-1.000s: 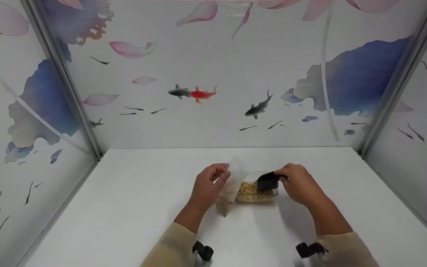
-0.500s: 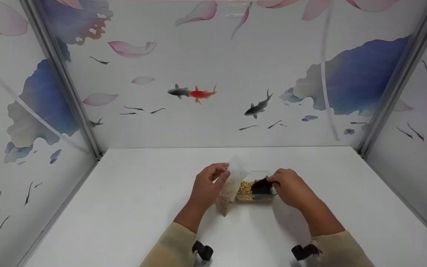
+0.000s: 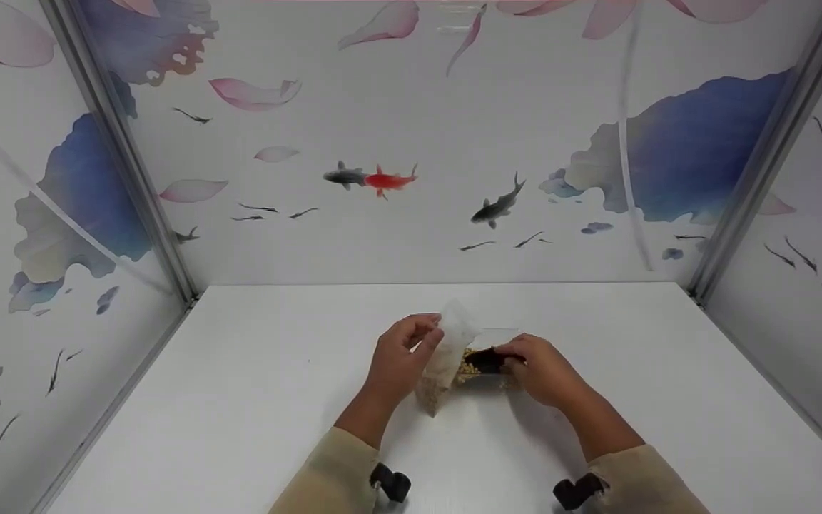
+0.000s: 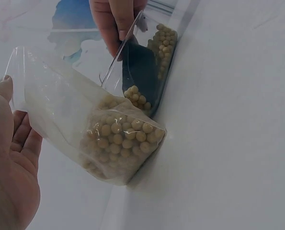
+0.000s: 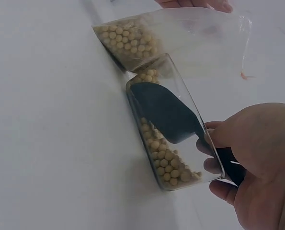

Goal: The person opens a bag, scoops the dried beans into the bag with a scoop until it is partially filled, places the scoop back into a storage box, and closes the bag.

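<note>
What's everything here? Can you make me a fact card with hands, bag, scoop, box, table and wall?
Left hand: holds the bag near its top
Right hand: grips the scoop
Bag: see-through, bean-like balls at the bottom
Scoop: black, inside the box
Box: see-through, beside the bag, balls inside
Table: white
Wall: painted fish and petals

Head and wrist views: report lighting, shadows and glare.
Head: dim and greyish, soft shadows on the table, the scoop a dark patch with little detail. Left wrist: small white glints on the bag. Right wrist: dim too, soft shadow beside the container, pale highlights along its edges.
</note>
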Demonstrator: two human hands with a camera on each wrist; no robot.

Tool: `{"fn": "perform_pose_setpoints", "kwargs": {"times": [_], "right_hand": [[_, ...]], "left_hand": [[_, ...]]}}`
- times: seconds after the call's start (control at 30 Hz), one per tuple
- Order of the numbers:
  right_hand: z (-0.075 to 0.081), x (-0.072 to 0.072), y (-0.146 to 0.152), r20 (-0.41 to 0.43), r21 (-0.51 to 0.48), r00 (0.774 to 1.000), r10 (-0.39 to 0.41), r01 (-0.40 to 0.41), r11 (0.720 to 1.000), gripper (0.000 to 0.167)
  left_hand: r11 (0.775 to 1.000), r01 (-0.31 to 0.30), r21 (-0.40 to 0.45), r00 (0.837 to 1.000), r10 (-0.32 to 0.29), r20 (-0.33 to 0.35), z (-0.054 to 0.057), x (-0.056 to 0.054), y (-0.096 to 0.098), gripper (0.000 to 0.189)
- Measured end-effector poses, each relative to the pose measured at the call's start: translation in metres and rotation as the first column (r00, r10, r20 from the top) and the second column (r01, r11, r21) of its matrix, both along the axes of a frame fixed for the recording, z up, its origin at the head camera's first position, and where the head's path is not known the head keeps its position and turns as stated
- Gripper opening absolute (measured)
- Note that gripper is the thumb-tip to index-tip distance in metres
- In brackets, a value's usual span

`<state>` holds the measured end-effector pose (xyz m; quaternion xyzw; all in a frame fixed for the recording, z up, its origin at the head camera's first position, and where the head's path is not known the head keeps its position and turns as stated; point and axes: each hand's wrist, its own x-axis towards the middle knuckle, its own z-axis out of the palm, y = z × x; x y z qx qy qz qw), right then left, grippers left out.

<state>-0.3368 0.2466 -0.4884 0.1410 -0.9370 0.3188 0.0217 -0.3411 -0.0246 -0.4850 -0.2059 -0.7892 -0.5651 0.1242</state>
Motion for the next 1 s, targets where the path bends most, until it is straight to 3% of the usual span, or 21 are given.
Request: {"fn": "perform_pose_setpoints", "kwargs": {"times": [0.37,0.6,1.0], "right_hand": [[-0.006,-0.002,0.000,-0.019,-0.119,0.997,-0.076,0.074,0.990,0.032],[-0.005,-0.003,0.004,0.002,-0.110,0.998,-0.067,0.067,0.992,0.033],[-0.001,-0.004,0.022,0.041,-0.215,0.995,-0.090,0.097,0.972,0.036]], "left_hand": [[1.000,0.008,0.007,1.000,-0.008,-0.001,-0.001,-0.001,-0.001,0.023],[1.000,0.017,0.007,1.000,-0.017,0.005,-0.002,-0.001,-0.001,0.023],[1.000,0.006,0.001,1.000,-0.006,-0.002,0.000,0.000,0.000,0.022]]}}
